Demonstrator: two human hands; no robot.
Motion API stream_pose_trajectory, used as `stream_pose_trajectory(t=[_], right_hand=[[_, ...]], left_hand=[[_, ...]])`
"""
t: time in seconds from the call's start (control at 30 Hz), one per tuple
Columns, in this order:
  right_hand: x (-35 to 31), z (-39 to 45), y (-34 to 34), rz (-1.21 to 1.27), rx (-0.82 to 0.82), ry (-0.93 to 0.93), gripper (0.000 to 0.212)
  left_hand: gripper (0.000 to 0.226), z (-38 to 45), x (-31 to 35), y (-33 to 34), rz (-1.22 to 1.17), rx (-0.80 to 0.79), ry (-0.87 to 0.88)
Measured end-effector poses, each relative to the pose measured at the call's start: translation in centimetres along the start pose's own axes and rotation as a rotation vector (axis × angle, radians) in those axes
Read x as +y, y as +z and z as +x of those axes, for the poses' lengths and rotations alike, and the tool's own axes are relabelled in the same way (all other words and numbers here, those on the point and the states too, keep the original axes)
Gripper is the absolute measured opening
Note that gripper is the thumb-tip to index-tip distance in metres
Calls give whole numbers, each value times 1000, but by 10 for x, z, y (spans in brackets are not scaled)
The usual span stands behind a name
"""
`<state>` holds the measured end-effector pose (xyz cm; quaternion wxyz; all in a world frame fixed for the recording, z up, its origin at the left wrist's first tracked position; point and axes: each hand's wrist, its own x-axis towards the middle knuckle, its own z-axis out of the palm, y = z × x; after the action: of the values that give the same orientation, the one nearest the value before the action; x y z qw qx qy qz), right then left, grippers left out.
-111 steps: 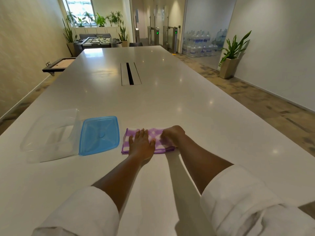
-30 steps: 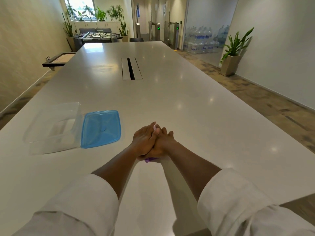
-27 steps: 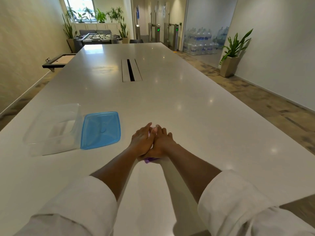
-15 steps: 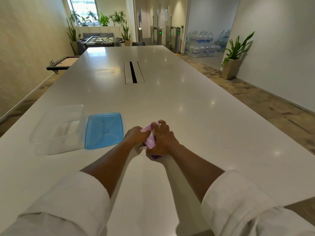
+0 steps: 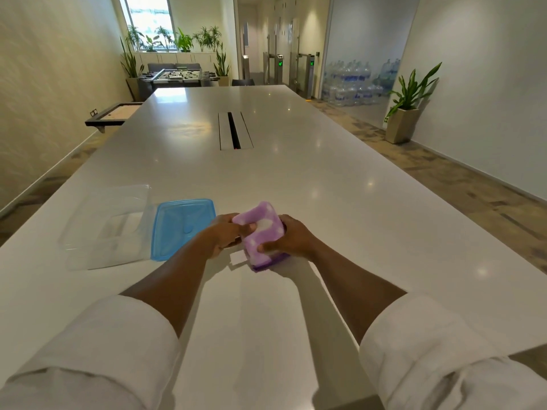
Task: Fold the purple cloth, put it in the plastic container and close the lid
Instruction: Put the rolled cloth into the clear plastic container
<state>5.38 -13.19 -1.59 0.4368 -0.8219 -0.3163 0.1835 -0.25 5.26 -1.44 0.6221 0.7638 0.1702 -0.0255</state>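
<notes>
Table: a long white table [image 5: 296,179] is seen running away from the camera; its left and right edges are both in view, with floor beyond each.
Open room: the surface to the right of the hands and ahead of them is left bare up to a cable slot [image 5: 235,130] set in the middle of the table.
Container: a clear plastic container [image 5: 103,229] is placed open near the left edge of the table, well inside it.
Lid: a blue lid [image 5: 180,227] is laid flat just beside the container, on its right, touching or slightly overlapping its side.
Cloth: the purple cloth [image 5: 262,235], folded into a thick packet, is held tilted between both hands, just right of the lid; whether its lower end touches the table cannot be told.
Left hand: the left hand [image 5: 226,235] is closed on the cloth's left side, thumb pressed on its upper face.
Right hand: the right hand [image 5: 293,238] is wrapped round the cloth's right side, thumb laid across its lower part.
Sleeves: white sleeves [image 5: 118,350] are rolled up both forearms.
</notes>
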Motion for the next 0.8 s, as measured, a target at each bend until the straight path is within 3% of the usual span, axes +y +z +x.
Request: stream_pose_trajectory(t=[0.1,0.23,0.37,0.47,0.63,0.8], right_hand=[[-8,2,-2,-76,196,-10,19],[-14,11,2,-311,421,-156,35],[-17,16,11,-594,487,-377,39],[-24,18,16,-692,460,-505,41],[-37,26,23,-719,349,-570,52],[-51,36,32,-471,344,-447,64]], left_hand=[[33,1,2,-8,12,79,10],[20,-2,18,-10,-429,142,-273],[56,-1,31,-20,-714,67,-291],[71,-3,36,-32,-637,2,-289],[37,-8,38,-45,-385,88,-219],[32,-10,36,-66,-302,231,-114]])
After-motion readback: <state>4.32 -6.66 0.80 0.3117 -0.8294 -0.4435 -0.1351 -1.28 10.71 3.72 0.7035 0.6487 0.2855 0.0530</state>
